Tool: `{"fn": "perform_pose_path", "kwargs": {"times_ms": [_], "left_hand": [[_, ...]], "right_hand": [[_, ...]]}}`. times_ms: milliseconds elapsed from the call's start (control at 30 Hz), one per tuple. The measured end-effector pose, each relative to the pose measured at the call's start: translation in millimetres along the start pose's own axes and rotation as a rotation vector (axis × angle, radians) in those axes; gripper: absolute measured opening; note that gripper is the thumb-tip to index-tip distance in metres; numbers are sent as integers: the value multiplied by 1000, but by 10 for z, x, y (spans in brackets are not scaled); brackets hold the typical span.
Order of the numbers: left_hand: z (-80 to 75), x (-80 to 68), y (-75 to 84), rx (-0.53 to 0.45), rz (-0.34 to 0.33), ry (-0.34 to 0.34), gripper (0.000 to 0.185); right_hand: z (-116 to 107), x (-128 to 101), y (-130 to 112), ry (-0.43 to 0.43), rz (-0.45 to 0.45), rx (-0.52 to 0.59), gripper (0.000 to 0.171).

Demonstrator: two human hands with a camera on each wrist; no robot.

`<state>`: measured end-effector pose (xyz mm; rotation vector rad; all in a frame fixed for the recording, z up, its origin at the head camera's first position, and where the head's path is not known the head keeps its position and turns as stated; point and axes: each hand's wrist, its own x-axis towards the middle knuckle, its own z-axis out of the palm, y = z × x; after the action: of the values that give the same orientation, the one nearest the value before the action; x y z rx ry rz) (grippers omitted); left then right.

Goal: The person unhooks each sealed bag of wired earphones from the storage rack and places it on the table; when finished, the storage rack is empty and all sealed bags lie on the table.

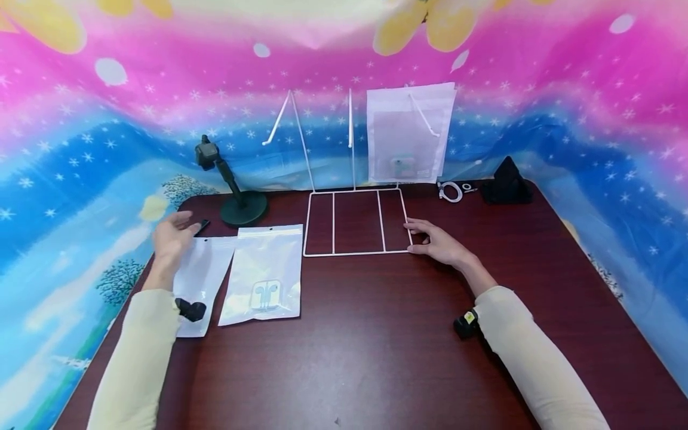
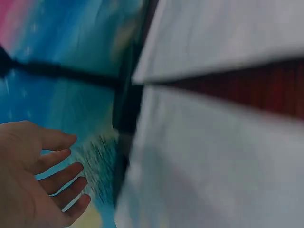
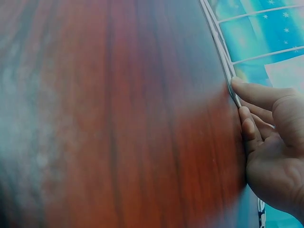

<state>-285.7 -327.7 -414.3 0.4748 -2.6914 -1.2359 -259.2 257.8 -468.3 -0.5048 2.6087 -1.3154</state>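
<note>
A white wire display rack (image 1: 355, 254) stands at the back middle of the table, its three hooks pointing forward. My right hand (image 1: 438, 242) grips the front right corner of its base; in the right wrist view, thumb and fingers meet at the wire (image 3: 222, 47). On the rack's right hook hang white zip bags (image 1: 395, 134). My left hand (image 1: 172, 239) hovers by the top end of a white zip bag (image 1: 206, 269) at the left, fingers spread and holding nothing in the left wrist view. Beside that lies another zip bag (image 1: 263, 257), printed with a pair of earphones.
Behind the bags stands a dark round-based stand (image 1: 244, 209) with a small camera on top. A small black object (image 1: 202, 227) lies near my left fingers. At the back right are a coiled white cable (image 1: 450, 192) and a black wedge-shaped stand (image 1: 507, 182). A printed cloth surrounds the table.
</note>
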Motion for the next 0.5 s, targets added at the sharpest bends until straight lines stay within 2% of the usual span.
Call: {"fn": "perform_pose_path", "kwargs": {"times_ms": [133,200,333,400,500], "left_hand": [[255,-119,382,14,129,-6,46],[412,-203,569,21,202,-38,43],[738,-370,869,2,325,-157,40],[895,-436,979,-15,361,-227,39],[1110,-507,1095,-28,378,-307,37]], "right_hand": [[-7,2,-12,-5,5,-7,64],[-10,-1,-11,-5,6,-8,63],[-9,-1,-6,-3,3,-5,63],[-7,0,-4,-5,2,-9,63],[-3,6,-5,-8,1,-15,62]]}}
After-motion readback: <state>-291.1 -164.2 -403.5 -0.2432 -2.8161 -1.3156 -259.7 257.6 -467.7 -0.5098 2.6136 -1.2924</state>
